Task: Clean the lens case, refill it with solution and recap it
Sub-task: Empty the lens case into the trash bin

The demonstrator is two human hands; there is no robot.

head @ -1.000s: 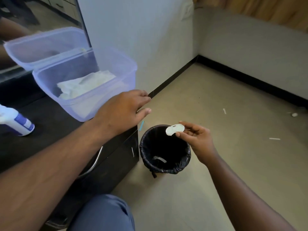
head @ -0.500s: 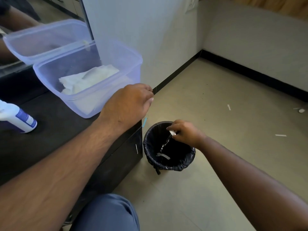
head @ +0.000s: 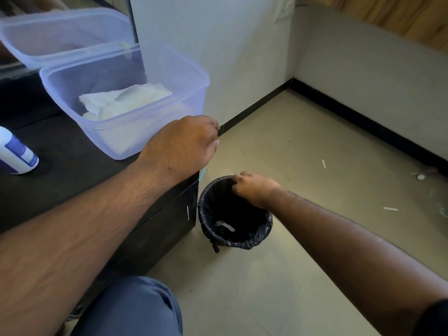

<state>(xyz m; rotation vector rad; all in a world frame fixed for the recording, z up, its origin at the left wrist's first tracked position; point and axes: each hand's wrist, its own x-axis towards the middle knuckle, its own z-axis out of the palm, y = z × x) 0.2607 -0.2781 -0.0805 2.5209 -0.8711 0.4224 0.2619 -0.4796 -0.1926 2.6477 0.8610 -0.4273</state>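
Seen from above, at the corner of a dark cabinet top (head: 60, 180). Left hand (head: 180, 147) resting near the cabinet's right edge, at about 10 o'clock from the bin, fingers curled inward in a loose fist; nothing visible in the grip, though the palm side is hidden. Right hand (head: 254, 189) held palm-down over the upper right rim of the small black-lined waste bin (head: 242, 241) on the tiled floor, fingers bunched and bent downward into the opening; cannot tell whether anything is pinched there, since the fingertips are turned away from the camera. Lens case out of sight, possibly hidden under that right hand, not confirmable. White scrap (head: 225, 225) lying at the bottom of the bin. At 11 o'clock from the left hand, a clear bluish plastic tub (head: 169, 112) standing on the cabinet, touching or just beside the knuckles, with folded white tissue (head: 123, 101) inside. Solution bottle (head: 14, 154), white with a blue label, lying on its side at 9 o'clock, well apart from both hands. Blue-trousered knee (head: 131, 309) at 6 o'clock.
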